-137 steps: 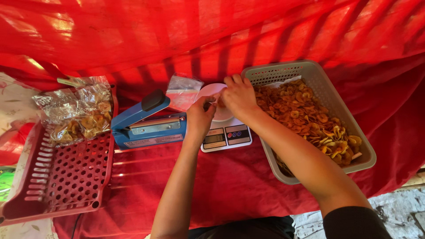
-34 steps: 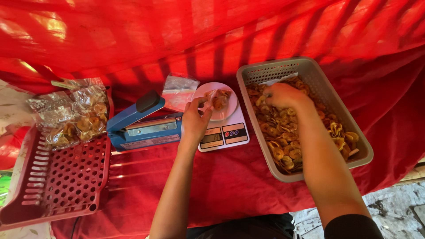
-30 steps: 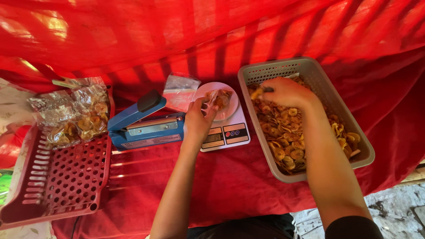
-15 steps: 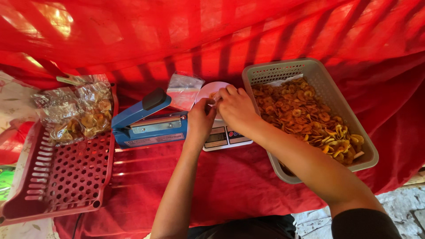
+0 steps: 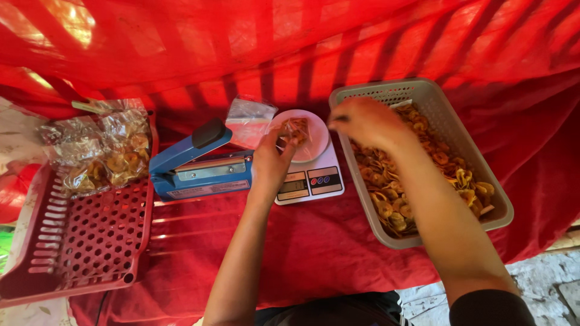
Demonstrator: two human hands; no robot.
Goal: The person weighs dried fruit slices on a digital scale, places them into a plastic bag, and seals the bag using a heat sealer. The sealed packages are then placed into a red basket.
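Chips, Bag and Scale on Red Cloth

Red cloth point(image 5: 314, 253) fills nearly the whole frame, draped behind and spread below. At lower left lies a red slotted tray point(image 5: 78, 241) with filled clear packets point(image 5: 103, 151) piled on its upper end. Right of centre sits a grey basket point(image 5: 483, 181) full of golden ring-shaped chips point(image 5: 417, 181); these look light, dry and brittle, so a loose pinch probably suits them better than a squeeze. A blue heat sealer point(image 5: 193, 163) rests left of centre, just beside a white kitchen scale point(image 5: 308, 178) with a round white dish on top. The right hand point(image 5: 365, 121) hovers over the basket's upper end, fingers curled; whether it holds chips I cannot tell. The left hand point(image 5: 272, 160) pinches a small clear bag point(image 5: 296, 130) on the dish, a few chips inside. That film looks thin, limp and slippery, best gripped at its open mouth. Spare empty bags point(image 5: 248, 118) lie above the sealer.
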